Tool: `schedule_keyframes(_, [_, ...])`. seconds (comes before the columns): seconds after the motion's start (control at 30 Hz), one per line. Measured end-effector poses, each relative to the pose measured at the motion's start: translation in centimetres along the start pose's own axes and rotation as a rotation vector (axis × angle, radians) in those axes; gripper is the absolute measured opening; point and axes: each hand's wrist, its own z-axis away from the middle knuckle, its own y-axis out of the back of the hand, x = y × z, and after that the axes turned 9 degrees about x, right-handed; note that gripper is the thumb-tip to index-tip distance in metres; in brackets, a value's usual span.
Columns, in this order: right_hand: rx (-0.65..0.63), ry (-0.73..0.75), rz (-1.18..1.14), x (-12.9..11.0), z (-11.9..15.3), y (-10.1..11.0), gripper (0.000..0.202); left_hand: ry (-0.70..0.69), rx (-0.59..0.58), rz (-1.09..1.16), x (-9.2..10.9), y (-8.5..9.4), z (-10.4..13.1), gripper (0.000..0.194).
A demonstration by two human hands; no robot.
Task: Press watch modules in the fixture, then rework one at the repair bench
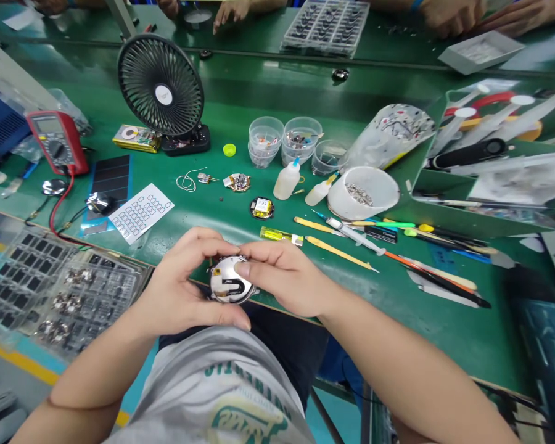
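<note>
Just off the bench's front edge, a round, shiny silver watch part (231, 282) with a black strip across its face sits between my two hands. My left hand (185, 287) curls around its left side, thumb below and fingers at the upper rim. From the right, my right hand (289, 274) grips the upper rim and presses its thumb on the face. The underside is hidden. Beyond my hands lie a small round module with a battery (261, 208), an opened watch assembly (237, 181) and a yellow-handled screwdriver (280, 235).
A black fan (161, 86), red multimeter (58, 145) and printed sheet (141, 213) stand or lie leftward. Clear cups (264, 139), glue bottles (287, 179), a white tub (363, 194) and a syringe (356, 237) are rightward. Trays of parts (97, 283) sit lower left. Co-workers' hands show across the bench.
</note>
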Motion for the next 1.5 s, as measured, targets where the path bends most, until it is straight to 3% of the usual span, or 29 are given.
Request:
schedule_keyframes(0.63, [-0.005, -0.027, 0.030, 0.0, 0.2, 0.0, 0.030, -0.034, -0.013, -0.016, -0.4, 0.1, -0.1, 0.074])
schedule_keyframes(0.9, [-0.015, 0.020, -0.004, 0.0, 0.1, 0.1, 0.024, -0.045, -0.002, -0.016, -0.6, 0.2, -0.1, 0.074])
schedule_keyframes(1.07, [-0.014, 0.004, -0.124, 0.2, 0.0, -0.3, 0.028, 0.045, 0.055, 0.004, -0.4, -0.2, 0.4, 0.080])
schedule_keyframes(1.2, [0.038, 0.013, -0.171, 0.6, 0.1, -0.5, 0.039, 0.188, 0.142, 0.115, -0.1, -1.0, 1.2, 0.052])
schedule_keyframes(1.33, [0.052, 0.021, -0.191, 1.1, 0.1, -0.7, 0.060, 0.219, 0.225, 0.209, 0.2, -1.8, 1.2, 0.032])
schedule_keyframes(1.5, [0.087, 0.022, -0.293, 1.6, 0.0, -1.1, 0.044, 0.225, 0.263, 0.253, 0.9, -2.2, 0.7, 0.024])
